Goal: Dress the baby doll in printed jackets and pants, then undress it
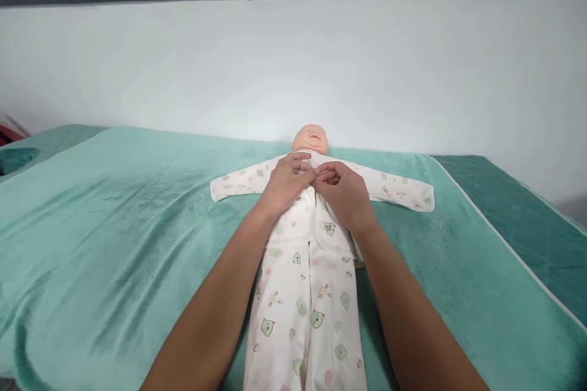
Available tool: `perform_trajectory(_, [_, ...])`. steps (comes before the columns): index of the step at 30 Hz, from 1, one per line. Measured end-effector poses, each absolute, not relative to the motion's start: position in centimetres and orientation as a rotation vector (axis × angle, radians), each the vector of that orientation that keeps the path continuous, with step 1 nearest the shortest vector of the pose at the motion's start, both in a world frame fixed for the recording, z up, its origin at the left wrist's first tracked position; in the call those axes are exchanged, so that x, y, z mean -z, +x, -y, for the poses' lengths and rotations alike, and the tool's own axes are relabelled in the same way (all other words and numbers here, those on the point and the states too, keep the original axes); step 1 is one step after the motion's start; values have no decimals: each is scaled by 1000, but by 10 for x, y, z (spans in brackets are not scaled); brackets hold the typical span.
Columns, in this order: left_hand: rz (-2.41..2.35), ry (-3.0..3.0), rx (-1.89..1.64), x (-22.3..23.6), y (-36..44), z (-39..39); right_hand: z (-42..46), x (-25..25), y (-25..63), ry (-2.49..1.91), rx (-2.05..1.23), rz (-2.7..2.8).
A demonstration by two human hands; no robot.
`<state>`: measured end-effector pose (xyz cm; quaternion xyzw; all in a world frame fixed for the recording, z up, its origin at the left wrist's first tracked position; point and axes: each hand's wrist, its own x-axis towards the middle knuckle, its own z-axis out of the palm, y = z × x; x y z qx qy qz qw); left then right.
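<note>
A baby doll (310, 138) lies on its back, its head toward the wall. It wears a white baby shirt (292, 223) with small animal prints, the sleeves spread out to both sides. Matching baby trousers (302, 311) stretch down toward me. At the upper chest, my left hand (291, 178) is closed with thumb and finger on the shirt's front edge. Facing it, my right hand (342, 189) pinches the same front opening, fingertips touching those of the left. A small fastener (310, 190) shows just below the fingers; what lies between the fingertips is hidden.
Under the doll is a green plush blanket (137, 226), wrinkled at the left. A darker green strip (513, 214) with a white edge runs along the right. A white wall (293, 61) rises behind, with a dark band above. Something red (8, 134) shows at far left.
</note>
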<state>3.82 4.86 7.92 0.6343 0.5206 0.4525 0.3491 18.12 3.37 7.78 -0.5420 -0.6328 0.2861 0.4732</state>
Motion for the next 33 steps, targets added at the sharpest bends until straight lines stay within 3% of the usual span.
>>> perform_trajectory(14, [-1286,1577,-1273,-71,37,-51,-31,-77,183,-1328,-673,1700])
perform_trajectory(27, [-1352,2166,-1065,-69,32,-59,-23,-80,179,-1480,-532,1742])
perform_trajectory(33, [-1408,2172,-1074,-65,31,-63,-35,-71,187,-1342,-651,1636])
